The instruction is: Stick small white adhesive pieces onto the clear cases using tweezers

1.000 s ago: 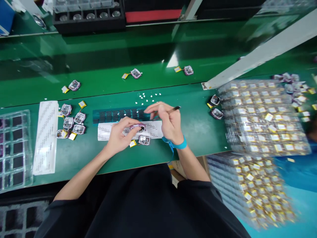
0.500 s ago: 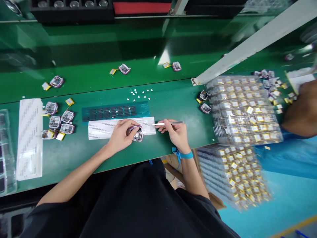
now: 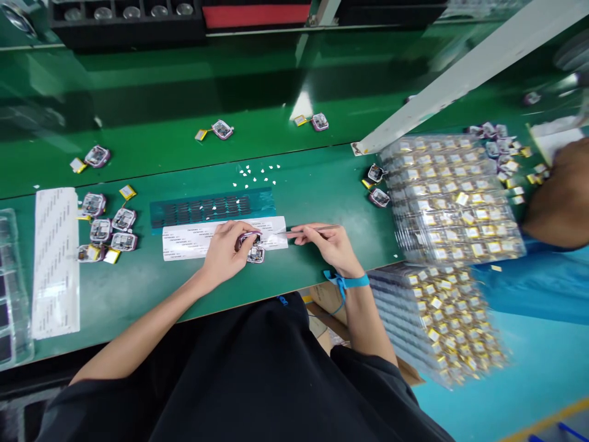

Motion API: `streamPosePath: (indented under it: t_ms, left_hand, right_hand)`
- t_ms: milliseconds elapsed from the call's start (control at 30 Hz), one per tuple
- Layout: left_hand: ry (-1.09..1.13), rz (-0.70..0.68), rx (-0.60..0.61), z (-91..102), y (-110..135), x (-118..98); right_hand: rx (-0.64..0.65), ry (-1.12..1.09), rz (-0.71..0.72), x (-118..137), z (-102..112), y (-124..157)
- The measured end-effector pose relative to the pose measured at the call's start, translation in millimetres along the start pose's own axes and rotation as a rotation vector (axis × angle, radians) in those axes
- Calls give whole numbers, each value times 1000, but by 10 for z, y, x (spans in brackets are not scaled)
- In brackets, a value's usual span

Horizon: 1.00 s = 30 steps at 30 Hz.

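Note:
My left hand point(image 3: 227, 245) pinches a small purple watch case point(image 3: 251, 237) just above the white label strip point(image 3: 193, 236) on the green bench. A second purple case point(image 3: 256, 255) lies under it on the strip. My right hand point(image 3: 329, 242) grips tweezers point(image 3: 313, 229), their tip touching the strip's right end. A blue wrist strap point(image 3: 347, 282) circles my right wrist. Behind the strip lies a teal sheet of small dark pads point(image 3: 209, 207), with white flecks point(image 3: 255, 175) scattered beyond.
Several purple cases with yellow batteries point(image 3: 108, 227) sit to the left beside a white sheet point(image 3: 55, 261). Stacked clear trays of parts point(image 3: 453, 196) fill the right. Another person's arm point(image 3: 559, 199) reaches in at far right. More cases point(image 3: 221, 130) ride the belt behind.
My right hand came down from above the teal sheet to the label strip and now rests there with the tweezers. Another person's arm came into view at right.

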<state>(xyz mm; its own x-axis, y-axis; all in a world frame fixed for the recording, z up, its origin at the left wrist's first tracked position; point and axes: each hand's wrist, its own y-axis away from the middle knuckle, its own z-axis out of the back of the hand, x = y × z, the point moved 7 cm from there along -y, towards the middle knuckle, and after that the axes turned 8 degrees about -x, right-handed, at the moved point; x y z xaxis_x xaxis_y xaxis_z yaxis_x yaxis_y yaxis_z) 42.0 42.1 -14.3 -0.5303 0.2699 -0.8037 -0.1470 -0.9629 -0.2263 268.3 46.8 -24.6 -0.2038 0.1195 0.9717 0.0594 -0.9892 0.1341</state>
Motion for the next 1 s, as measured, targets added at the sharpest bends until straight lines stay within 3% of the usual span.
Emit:
streamPosePath:
  t_ms: [100,233,300,400,533,667,1000]
  left_hand:
    - [9,-5,0,6,16,-1]
    - [163,-2,-68,112,24,-47]
    - [296,55,-84,170,7,-47]
    - [510,212,8,175,-27,-9]
    - [687,308,190,143,-32,-35]
    - [704,295,225,168,-17,-78]
    - [775,360,232,125,31,-58]
  right_hand:
    - [-38,-83,-31,-22,49,-2]
    - [-213,-228,-6,25,66,-13]
    - [-295,-233,28,121,13,-2]
    - [-369,-196,108,356,-141,36]
    - [-307,-180,137,580,-430,56]
    - [-203,-209,119,606,-632,45]
    - [-186,-113,205,687,-680,39]
